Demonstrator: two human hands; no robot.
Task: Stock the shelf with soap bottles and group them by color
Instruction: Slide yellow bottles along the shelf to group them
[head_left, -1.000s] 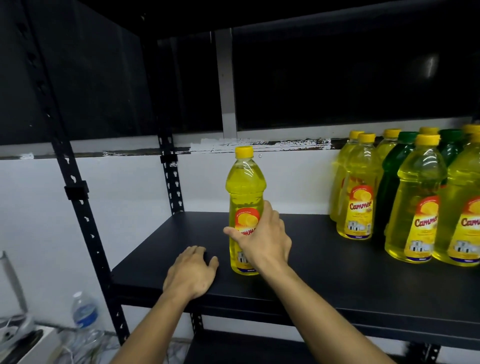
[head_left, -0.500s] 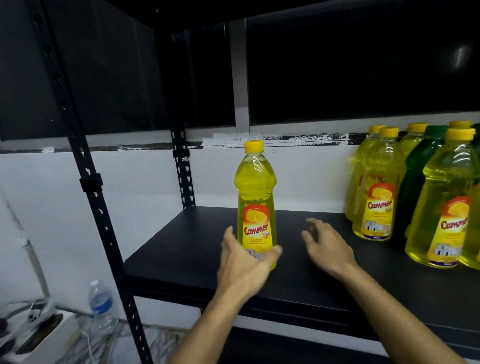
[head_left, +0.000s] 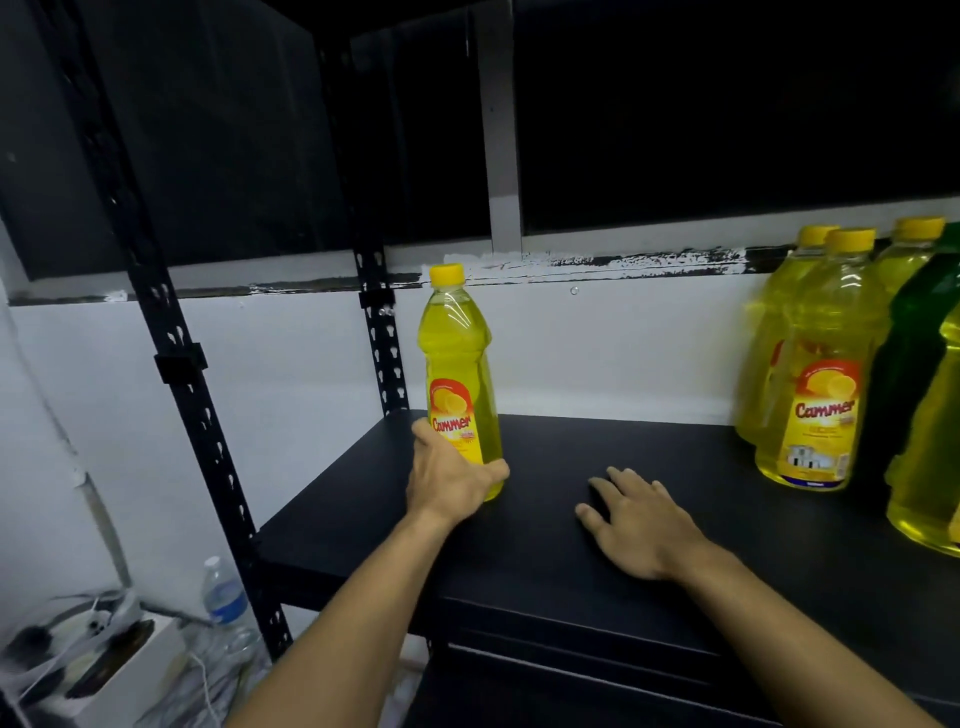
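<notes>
A white wall (head_left: 597, 353) stands behind the black metal rack (head_left: 176, 358), with a dark window (head_left: 727, 114) above it over a chipped painted sill (head_left: 597, 258). Left of the rack, low down, a clear water bottle (head_left: 224, 597) stands beside a white box (head_left: 130, 670) among loose cables.

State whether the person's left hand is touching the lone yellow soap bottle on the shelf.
Touching. In the head view the left hand wraps around the lower part of the lone yellow soap bottle, thumb and fingers on either side.

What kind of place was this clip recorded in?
Probably a storeroom or back room, not a shop floor: a black slotted-post metal shelf, identical yellow soap bottles bunched at its right, cables and a water bottle on the floor.
</notes>
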